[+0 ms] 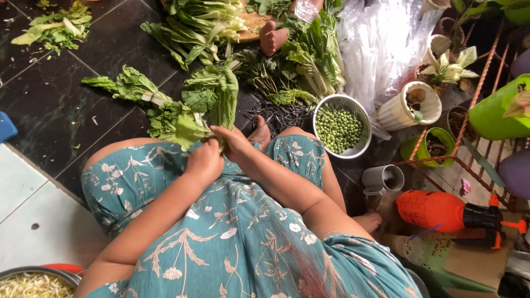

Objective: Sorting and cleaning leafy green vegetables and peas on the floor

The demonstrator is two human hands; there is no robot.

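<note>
teal floral lap nearest, both hands (221,152) closed on a leafy green bunch (204,105), colander of peas (341,126) close right, dark floor open left

a metal colander of green peas (338,128) sits right of centre on the dark tiled floor (49,105). upper right, clear plastic bags (381,44) lie beside potted plants (441,69). an orange sprayer (441,211) lies lower right. a bowl of bean sprouts (33,284) shows lower left.
</note>
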